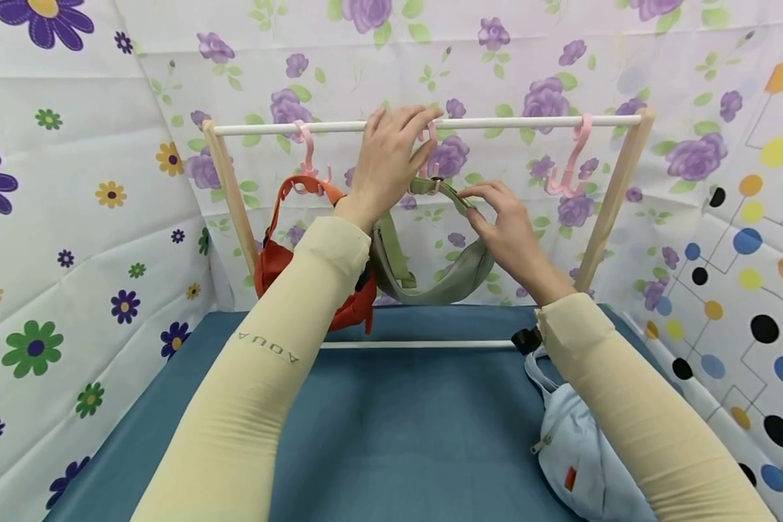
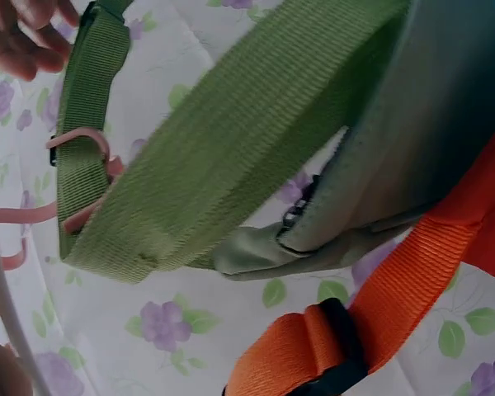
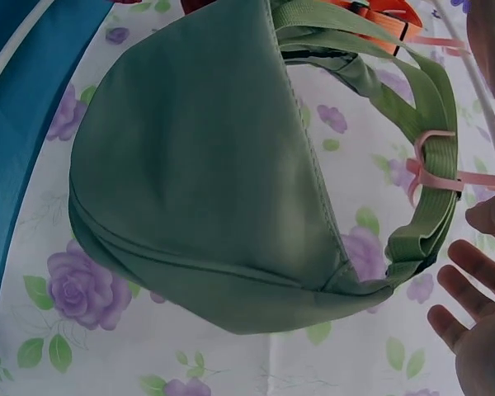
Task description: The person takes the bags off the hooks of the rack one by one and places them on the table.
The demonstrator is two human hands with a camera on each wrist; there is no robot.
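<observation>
A sage-green waist bag (image 1: 450, 279) hangs by its green strap (image 2: 95, 74) from the middle pink hook (image 3: 433, 169). My left hand (image 1: 394, 152) grips the white rod (image 1: 496, 123) at that hook, fingers over the top and thumb below. Beside the strap's right side is my right hand (image 1: 509, 232), its fingers extended and loosely bent. In the right wrist view the right hand (image 3: 478, 305) shows a small gap between its fingertips and the strap. The bag hangs below both hands, partly behind my left wrist in the head view.
Left of the green bag, an orange-red waist bag (image 1: 274, 264) hangs on another pink hook (image 1: 308, 152). A third pink hook (image 1: 574, 163) is at the rod's right. Wooden posts (image 1: 616, 196) support the rod. A light-blue bag (image 1: 574, 442) lies on the blue table (image 1: 391, 435), under my right forearm.
</observation>
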